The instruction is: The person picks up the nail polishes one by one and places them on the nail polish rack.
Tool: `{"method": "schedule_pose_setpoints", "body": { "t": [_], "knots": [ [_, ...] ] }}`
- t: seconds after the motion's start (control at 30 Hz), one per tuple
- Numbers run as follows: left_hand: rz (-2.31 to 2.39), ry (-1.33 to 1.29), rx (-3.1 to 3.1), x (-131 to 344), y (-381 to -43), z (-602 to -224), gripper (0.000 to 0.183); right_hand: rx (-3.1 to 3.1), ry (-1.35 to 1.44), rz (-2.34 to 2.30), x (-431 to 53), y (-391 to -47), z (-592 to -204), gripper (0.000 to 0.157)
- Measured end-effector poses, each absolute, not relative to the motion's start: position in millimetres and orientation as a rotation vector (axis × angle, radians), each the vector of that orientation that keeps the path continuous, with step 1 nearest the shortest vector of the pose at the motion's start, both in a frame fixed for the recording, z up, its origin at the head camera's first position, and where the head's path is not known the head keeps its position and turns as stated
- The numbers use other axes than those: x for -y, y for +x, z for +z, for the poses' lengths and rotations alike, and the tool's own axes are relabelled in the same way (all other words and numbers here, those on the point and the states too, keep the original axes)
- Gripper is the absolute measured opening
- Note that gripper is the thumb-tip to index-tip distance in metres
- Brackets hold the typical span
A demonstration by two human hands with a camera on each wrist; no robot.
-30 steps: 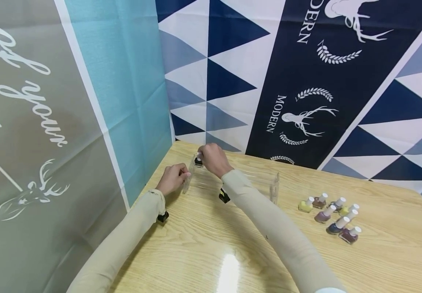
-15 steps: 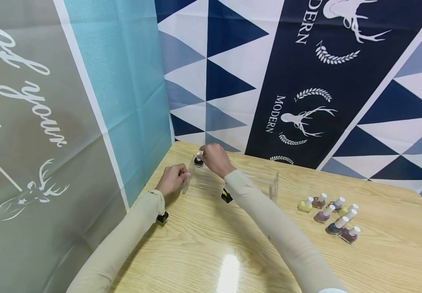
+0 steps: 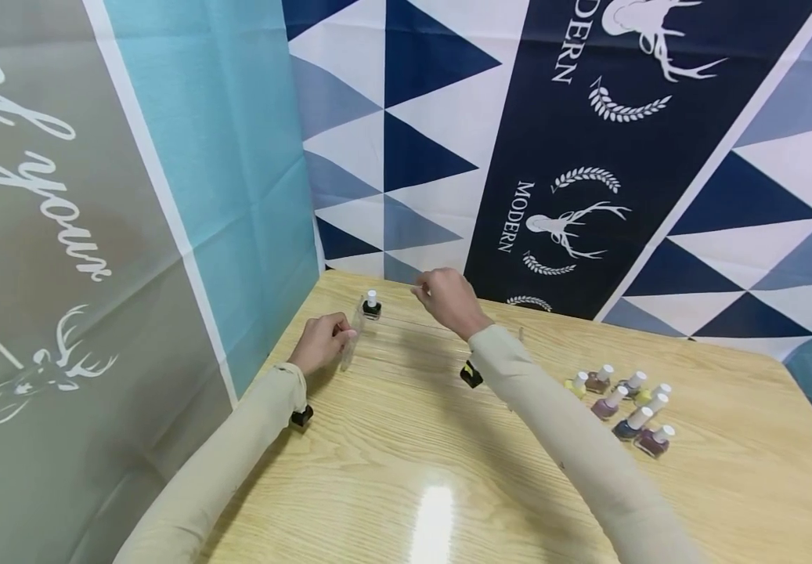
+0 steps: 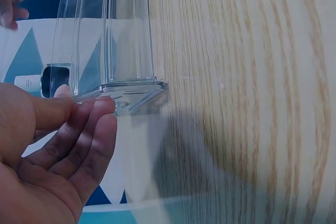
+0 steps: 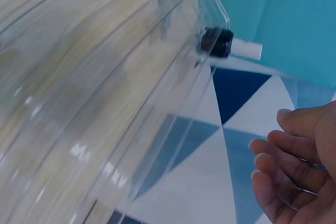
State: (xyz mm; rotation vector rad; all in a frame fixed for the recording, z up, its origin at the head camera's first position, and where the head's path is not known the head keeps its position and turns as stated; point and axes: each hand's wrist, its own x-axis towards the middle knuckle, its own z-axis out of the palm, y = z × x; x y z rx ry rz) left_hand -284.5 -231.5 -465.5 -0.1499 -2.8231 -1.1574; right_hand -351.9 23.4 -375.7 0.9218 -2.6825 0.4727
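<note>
With fingers of the left hand (image 3: 318, 343), pinching one end of a clear rack (image 4: 121, 40) beside an upright dark bottle (image 3: 372, 310); with loosely bent fingers of the right hand (image 3: 455, 301), hovering apart from it; reaching over a wooden table (image 3: 349, 470) with other bottles (image 3: 604, 408) clustered at right.

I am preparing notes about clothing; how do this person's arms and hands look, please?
The left hand and right hand wear no gloves. Long beige sleeves cover both arms. A black block shows at the left wrist, another, with yellow on it, at the right.
</note>
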Motion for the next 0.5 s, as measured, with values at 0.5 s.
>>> {"method": "schedule_pose_setpoints", "body": {
  "t": [0.5],
  "knots": [
    [-1.129,-0.151,2.831,227,-284,-462,0.017,2.63,0.917,0.438,-88,-321,-366,0.018]
  ]
}}
